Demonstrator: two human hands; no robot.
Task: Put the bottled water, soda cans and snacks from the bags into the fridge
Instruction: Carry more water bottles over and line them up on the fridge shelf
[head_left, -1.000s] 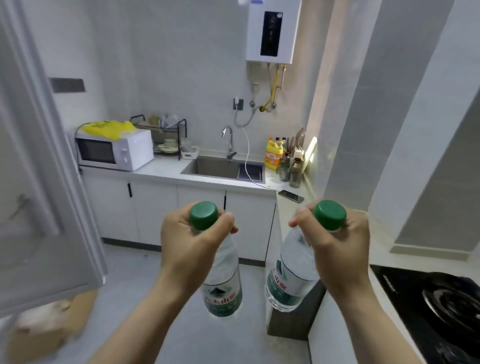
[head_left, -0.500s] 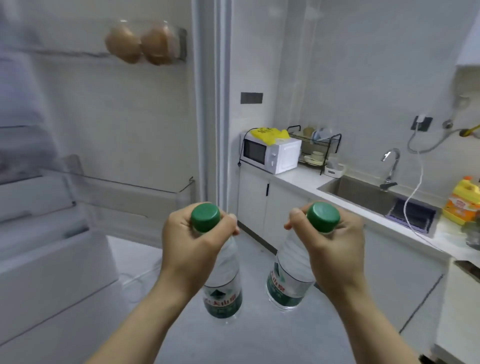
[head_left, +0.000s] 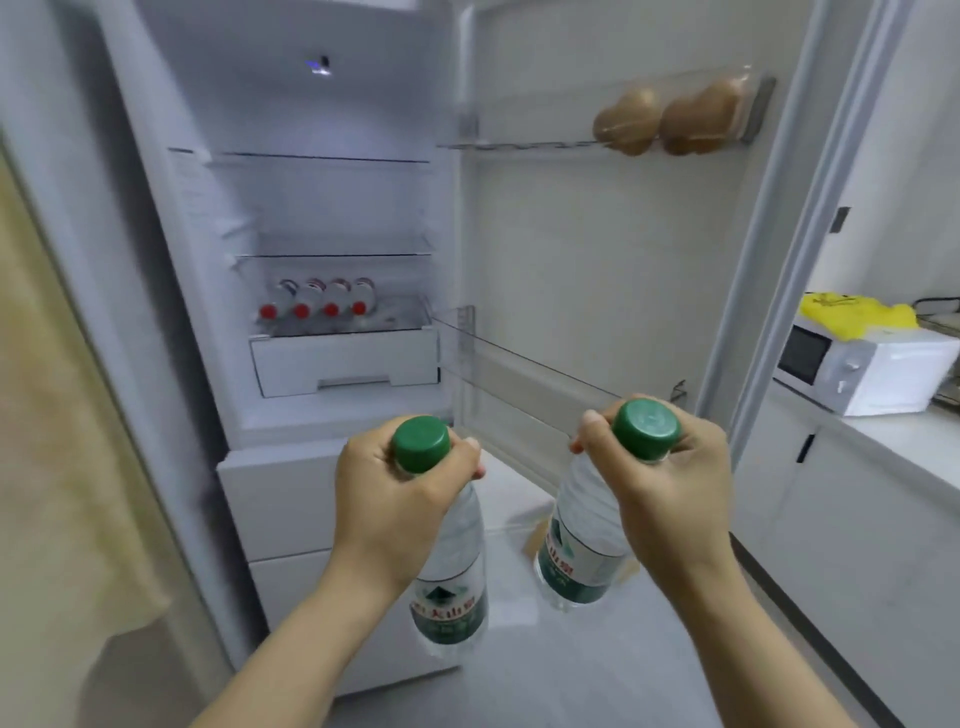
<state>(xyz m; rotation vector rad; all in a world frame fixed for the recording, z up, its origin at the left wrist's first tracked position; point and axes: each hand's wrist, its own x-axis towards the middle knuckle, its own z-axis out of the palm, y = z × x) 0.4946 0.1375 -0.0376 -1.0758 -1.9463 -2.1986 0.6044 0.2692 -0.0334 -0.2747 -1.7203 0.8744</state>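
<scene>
My left hand (head_left: 395, 499) grips the neck of a clear water bottle (head_left: 452, 597) with a green cap and green label. My right hand (head_left: 670, 493) grips a second, matching water bottle (head_left: 576, 561) the same way. Both bottles hang upright in front of the open fridge (head_left: 322, 218), below its lit compartment. Several red-capped bottles (head_left: 317, 304) lie side by side on the lowest glass shelf. The two shelves above them hold nothing I can see.
The fridge door (head_left: 597, 249) stands open to the right, with two brown round items (head_left: 670, 122) in its top rack and a bare lower rack (head_left: 519, 358). A white microwave (head_left: 857, 364) with a yellow bag (head_left: 852, 312) sits on the counter at right. Closed drawers are below the compartment.
My view has swung left from the kitchen counter and sink to face the open fridge interior. Both hands keep the same hold on the bottles.
</scene>
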